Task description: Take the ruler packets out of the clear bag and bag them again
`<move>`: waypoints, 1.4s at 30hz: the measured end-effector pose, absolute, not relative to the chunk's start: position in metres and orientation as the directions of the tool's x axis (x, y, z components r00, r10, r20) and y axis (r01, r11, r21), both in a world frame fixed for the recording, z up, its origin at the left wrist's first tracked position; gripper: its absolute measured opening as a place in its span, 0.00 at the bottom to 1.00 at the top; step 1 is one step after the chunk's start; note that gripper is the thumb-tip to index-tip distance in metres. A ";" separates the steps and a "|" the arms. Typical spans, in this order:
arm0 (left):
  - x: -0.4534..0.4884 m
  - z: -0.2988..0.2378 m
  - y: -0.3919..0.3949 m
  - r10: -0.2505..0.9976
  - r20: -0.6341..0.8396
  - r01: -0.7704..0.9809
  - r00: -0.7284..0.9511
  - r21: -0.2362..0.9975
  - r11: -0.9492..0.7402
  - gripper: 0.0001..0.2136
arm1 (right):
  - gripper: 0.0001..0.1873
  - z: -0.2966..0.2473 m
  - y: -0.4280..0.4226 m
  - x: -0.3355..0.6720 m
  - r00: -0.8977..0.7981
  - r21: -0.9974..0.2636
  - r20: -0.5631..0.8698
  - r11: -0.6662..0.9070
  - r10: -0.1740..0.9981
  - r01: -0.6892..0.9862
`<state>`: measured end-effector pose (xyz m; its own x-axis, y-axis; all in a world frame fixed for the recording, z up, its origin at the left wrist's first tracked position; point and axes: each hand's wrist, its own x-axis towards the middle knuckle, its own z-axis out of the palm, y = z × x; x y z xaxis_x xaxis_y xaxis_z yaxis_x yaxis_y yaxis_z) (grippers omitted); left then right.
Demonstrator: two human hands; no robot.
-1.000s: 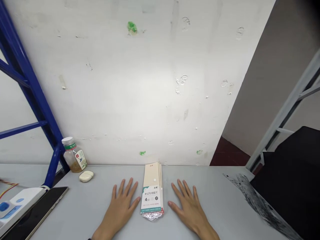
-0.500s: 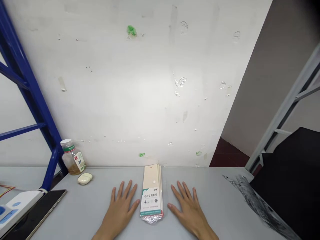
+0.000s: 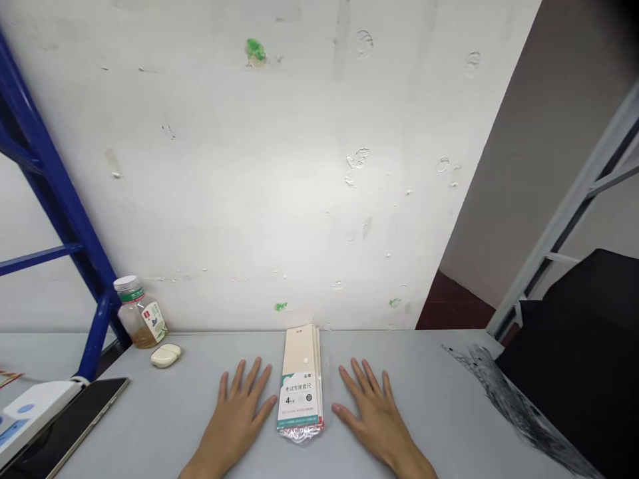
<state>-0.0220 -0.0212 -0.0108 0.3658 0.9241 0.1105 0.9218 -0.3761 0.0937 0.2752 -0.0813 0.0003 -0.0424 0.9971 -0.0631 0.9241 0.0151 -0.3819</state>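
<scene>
A ruler set package (image 3: 299, 382), beige and white with a teal band and a clear plastic sleeve, lies lengthwise on the grey table (image 3: 200, 372) between my hands. To its left, my left hand (image 3: 235, 416) rests palm down with the fingers spread, its thumb close to the package edge but apart from it. My right hand (image 3: 373, 416) lies flat on the other side in the same way, fingers spread and thumb pointing toward the package. Neither hand holds anything.
At the left stand a clear jar (image 3: 141, 316) with a white lid and a cream earphone-like case (image 3: 166, 355). A phone (image 3: 74, 426) lies by a white power strip (image 3: 30, 412). A wall (image 3: 279, 199) closes the back; a black thing (image 3: 574, 352) is at right.
The view has shifted very slightly, so everything sits a little farther left and up. Both hands and the package keep their places on the table.
</scene>
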 end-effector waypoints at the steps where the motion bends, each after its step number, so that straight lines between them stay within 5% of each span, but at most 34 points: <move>1: -0.022 -0.011 -0.021 0.925 0.107 0.923 0.365 0.091 -0.375 0.27 | 0.39 0.001 -0.081 0.275 -0.042 -0.383 -0.068 0.013 0.997 0.924; 20: -0.018 0.000 -0.024 0.932 0.089 0.928 0.350 0.104 -0.359 0.27 | 0.39 0.004 -0.082 0.275 -0.043 -0.419 -0.056 0.016 0.998 0.908; 26: -0.010 0.001 -0.033 0.898 0.182 0.871 0.401 0.228 -0.435 0.19 | 0.28 0.011 -0.085 0.264 0.012 -0.550 0.071 0.029 0.997 0.835; 32: -0.004 -0.006 -0.040 0.873 0.218 0.841 0.436 0.245 -0.482 0.21 | 0.17 0.014 -0.093 0.240 -0.088 -0.652 0.175 0.182 0.981 0.736; 42: 0.004 0.003 -0.044 0.861 0.158 0.789 0.483 0.349 -0.506 0.18 | 0.17 0.012 -0.091 0.230 -0.111 -0.826 0.094 0.140 0.989 0.546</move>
